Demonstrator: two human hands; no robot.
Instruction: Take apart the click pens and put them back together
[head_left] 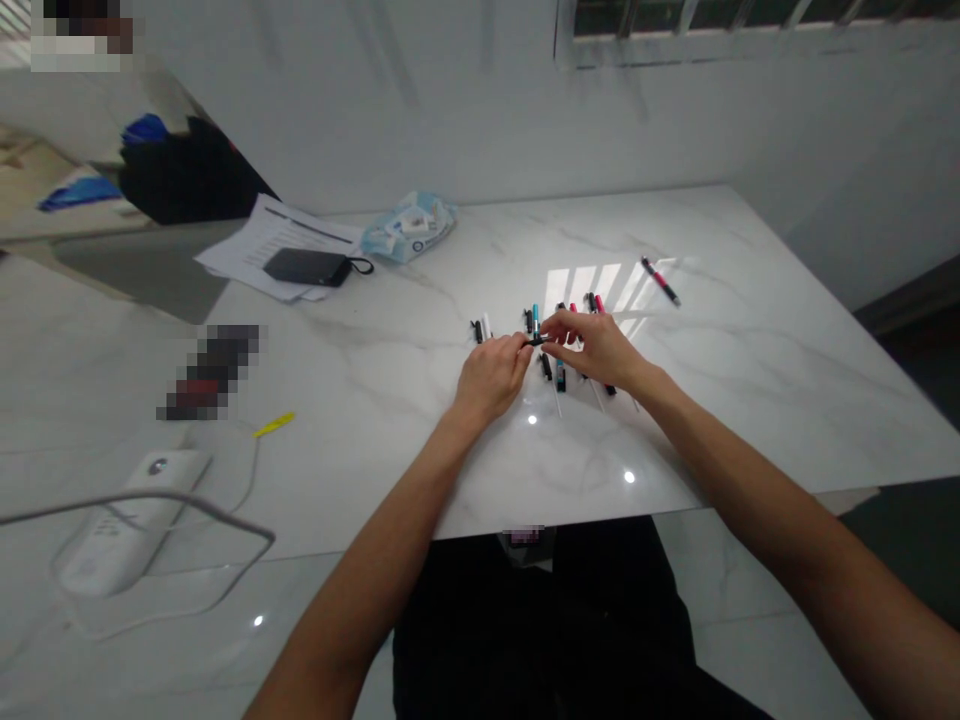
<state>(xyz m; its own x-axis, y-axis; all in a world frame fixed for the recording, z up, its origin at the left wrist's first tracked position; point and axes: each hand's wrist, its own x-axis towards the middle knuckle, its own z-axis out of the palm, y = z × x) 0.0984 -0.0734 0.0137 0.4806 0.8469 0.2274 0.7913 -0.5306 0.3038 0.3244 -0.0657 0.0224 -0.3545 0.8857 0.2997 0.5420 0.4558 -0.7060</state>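
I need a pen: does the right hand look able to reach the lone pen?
Probably yes: no object shows between the right hand and the lone pen, though the hand's fingers seem busy with a small dark piece.

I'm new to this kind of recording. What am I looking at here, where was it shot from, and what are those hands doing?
There is no machine here: the left hand and right hand are a person's own, bare. The single picture comes from a camera worn on that person's head, looking forward and down.

On the pale marbled table, black, teal, pink and white pen parts lie around the hands. Farther off are a red-and-black pen, a light blue packet, and papers with a dark flat item on top.

The left hand holds a small dark piece. The right fingertips are at its other end; whether they grip it is too small to tell.
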